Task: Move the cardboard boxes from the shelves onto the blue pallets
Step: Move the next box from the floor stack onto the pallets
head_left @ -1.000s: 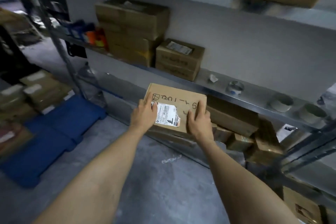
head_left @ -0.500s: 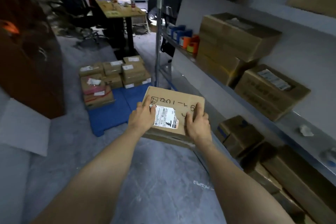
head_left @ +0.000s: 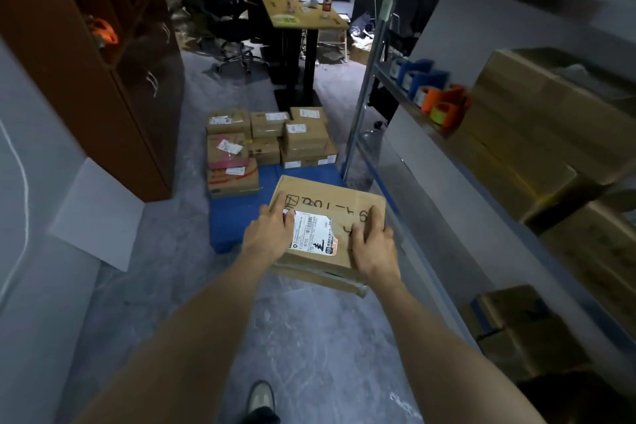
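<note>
I carry a flat cardboard box (head_left: 330, 206) with a white shipping label and black handwriting in front of my chest. My left hand (head_left: 270, 234) grips its near left edge, fingers over the top. My right hand (head_left: 373, 246) grips its near right edge the same way. A blue pallet (head_left: 237, 213) lies on the floor just ahead, partly hidden by the carried box. Several taped cardboard boxes (head_left: 268, 138) are stacked on the pallet's far half. More cardboard boxes (head_left: 537, 134) sit on the metal shelves (head_left: 444, 162) to my right.
A brown cabinet (head_left: 103, 72) stands at left, with a white board (head_left: 99, 217) leaning near it. A wooden desk (head_left: 296, 10), an office chair and a white chair stand beyond the pallet. Tape rolls (head_left: 440, 103) rest on the shelf. My shoe (head_left: 260, 399) shows on the grey floor.
I have turned left from the shelves and stepped toward the blue pallet, still carrying the box with both hands. The pallet and its stacked boxes are now straight ahead and closer.
</note>
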`<state>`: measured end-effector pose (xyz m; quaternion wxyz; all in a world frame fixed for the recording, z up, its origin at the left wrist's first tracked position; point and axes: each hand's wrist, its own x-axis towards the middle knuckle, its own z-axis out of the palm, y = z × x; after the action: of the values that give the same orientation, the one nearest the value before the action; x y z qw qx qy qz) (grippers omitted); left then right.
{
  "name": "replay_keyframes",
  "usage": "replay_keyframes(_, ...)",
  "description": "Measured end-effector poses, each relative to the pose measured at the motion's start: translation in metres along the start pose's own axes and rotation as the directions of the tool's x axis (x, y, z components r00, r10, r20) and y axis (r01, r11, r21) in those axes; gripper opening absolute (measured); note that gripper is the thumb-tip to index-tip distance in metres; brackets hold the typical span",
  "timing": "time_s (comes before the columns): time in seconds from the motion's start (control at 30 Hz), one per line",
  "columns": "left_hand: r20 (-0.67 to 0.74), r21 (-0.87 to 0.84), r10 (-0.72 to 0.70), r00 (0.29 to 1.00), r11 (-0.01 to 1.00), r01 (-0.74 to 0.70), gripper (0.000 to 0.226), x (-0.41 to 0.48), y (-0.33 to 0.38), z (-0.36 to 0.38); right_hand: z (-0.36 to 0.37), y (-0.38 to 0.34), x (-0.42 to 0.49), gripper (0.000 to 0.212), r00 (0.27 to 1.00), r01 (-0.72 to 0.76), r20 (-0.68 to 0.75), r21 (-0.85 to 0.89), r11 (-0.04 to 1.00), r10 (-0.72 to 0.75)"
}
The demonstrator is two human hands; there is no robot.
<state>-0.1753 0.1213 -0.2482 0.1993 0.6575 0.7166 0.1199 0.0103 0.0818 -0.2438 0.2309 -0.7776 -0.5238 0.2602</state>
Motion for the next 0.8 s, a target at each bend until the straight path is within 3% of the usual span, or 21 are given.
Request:
replay_keyframes(0.3, 0.021, -0.02, 0.0, 1.0, 1.0, 0.0, 0.053, 0.136, -0.014, -0.014, 0.032, -0.06, 0.12, 0.057, 1.0, -0.008, 0.015, -0.032, 0.999, 0.009)
replay_keyframes(0.8, 0.032, -0.03, -0.179, 0.983, 0.983, 0.18, 0.052, 0.334, 0.0, 0.019, 0.066, -0.1, 0.338, 0.055, 0.983, 0.068, 0.174, -0.052, 0.996, -0.059)
